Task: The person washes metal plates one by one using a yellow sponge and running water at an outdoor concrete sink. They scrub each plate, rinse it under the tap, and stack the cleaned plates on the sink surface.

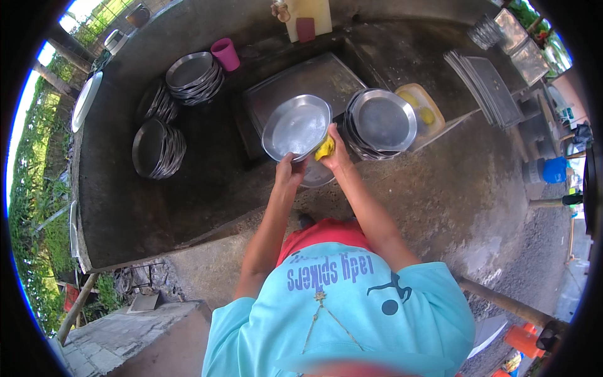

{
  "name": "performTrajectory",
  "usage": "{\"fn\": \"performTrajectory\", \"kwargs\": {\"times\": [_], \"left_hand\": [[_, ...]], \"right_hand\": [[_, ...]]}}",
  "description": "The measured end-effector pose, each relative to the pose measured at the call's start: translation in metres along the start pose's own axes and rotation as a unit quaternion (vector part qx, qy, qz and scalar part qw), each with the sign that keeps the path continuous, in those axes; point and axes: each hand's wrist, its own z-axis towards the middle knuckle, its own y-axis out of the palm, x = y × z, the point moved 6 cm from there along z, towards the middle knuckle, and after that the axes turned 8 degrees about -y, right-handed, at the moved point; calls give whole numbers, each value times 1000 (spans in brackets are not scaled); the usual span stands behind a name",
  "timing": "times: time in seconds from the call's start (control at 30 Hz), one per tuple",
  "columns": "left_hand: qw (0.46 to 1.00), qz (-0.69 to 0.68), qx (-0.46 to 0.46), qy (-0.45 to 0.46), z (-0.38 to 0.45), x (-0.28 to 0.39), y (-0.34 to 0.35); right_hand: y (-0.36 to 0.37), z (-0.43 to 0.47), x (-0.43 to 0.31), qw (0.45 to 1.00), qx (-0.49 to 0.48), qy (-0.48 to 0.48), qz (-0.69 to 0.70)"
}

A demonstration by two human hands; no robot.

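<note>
A round metal pan (297,125) is held tilted in front of me. My left hand (291,170) grips its near rim. My right hand (335,150) presses a yellow sponge or cloth (325,149) against the rim on the right side. Below the pan, part of another round metal piece (316,175) shows. Right of my hands stands a stack of round metal pans (384,120), beside a yellowish plastic tray (439,113) with yellow lumps (426,115) in it. Behind the held pan lies a flat rectangular metal sheet (306,80).
Several pan stacks stand at the left, among them one upright (194,70) and one leaning (150,148), near a pink plastic cup (226,54). Rectangular metal trays (490,89) lean at the right. A brass-coloured tap (281,10) is at the back wall. The concrete counter's edge (179,245) runs before me.
</note>
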Motion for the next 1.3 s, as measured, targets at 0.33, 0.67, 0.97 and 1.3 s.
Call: {"fn": "performTrajectory", "kwargs": {"times": [0.33, 0.67, 0.97, 1.3], "left_hand": [[439, 754, 10, 489, -99, 41, 47], [827, 515, -181, 130, -66, 18, 49], [930, 68, -316, 173, -50, 75, 25], [902, 326, -271, 83, -71, 23, -1]], "right_hand": [[8, 5, -52, 969, 24, -61, -238], [107, 25, -43, 825, -21, -276, -493], [99, -31, -3, 569, -110, -454, -677], [85, 37, -35, 700, 6, -346, -625]]}}
